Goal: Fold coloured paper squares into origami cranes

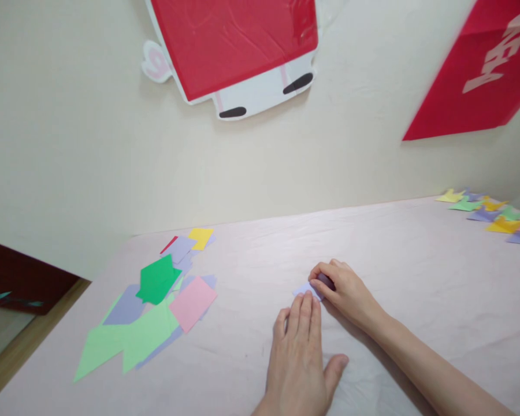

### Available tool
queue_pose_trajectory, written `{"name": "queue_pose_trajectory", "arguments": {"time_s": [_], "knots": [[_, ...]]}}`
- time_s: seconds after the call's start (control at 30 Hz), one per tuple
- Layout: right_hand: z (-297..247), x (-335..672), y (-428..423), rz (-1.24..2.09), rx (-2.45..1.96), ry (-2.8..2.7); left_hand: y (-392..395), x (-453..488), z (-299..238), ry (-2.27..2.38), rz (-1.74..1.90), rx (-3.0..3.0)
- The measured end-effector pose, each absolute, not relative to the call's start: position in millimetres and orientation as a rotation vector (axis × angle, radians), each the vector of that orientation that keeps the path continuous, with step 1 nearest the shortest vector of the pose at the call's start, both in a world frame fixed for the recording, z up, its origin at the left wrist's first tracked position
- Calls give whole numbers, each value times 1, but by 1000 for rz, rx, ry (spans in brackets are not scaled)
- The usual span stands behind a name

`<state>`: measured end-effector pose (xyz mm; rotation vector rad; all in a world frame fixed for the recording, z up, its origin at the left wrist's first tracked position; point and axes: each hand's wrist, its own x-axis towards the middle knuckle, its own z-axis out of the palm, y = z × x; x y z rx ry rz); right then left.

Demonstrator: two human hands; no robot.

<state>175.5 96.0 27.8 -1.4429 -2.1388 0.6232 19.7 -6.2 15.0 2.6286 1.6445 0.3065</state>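
A small lavender paper piece [307,289] lies on the pale pink table [251,254]. My left hand [299,352] lies flat, palm down, its fingers together and stretched out, with the fingertips at the near edge of the paper. My right hand [344,292] reaches in from the right with its fingers curled round a small dark purple object [326,281] that rests against the paper's right end. I cannot make out what that object is.
Loose coloured paper sheets [156,306] in green, pink, lavender and yellow are spread at the left of the table. Several folded paper shapes [498,216] sit at the far right edge. Red and white decorations [238,46] hang on the wall behind.
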Motion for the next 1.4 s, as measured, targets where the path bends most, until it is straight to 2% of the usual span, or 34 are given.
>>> {"name": "queue_pose_trajectory", "arguments": {"time_s": [0.43, 0.7, 1.0, 1.23, 1.4], "knots": [[29, 173, 95, 549, -1471, -2166, -5, 20, 17, 1674, 407, 2586], [30, 173, 96, 533, -1434, -2169, -2, 24, 25, 1681, 348, 2571], [31, 171, 96, 555, -1462, -2184, 2, 24, 28, 1679, 333, 2583], [37, 184, 93, 668, -1252, -2224, 6, 27, 30, 1706, 364, 2581], [38, 187, 90, 692, -1267, -2210, 4, 28, 30, 1706, 376, 2588]]}}
